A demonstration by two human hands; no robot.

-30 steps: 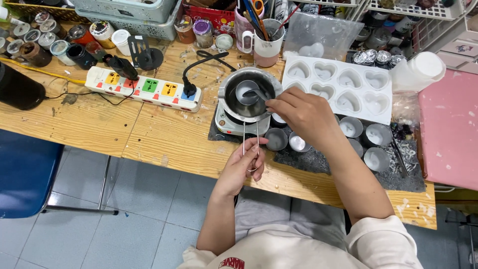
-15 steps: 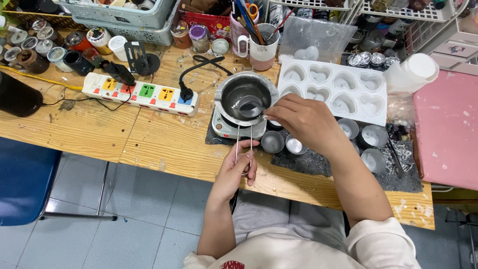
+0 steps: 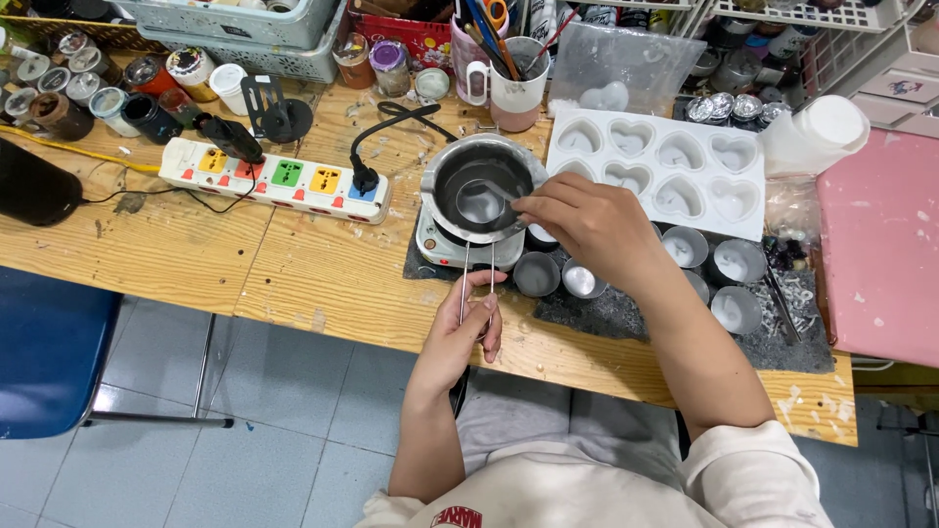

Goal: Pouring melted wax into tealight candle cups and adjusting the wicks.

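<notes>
Plainly, the left hand has its grip closed round the long wire handle of a small metal melting pot, which sits on a little hotplate at the near edge of the wooden table. The right hand pinches a spoon inside the pot. Stiff, light and likely hot (the thin handle looks the safest place to hold), it would probably tip easily. A white heart mould lies just beside.
</notes>
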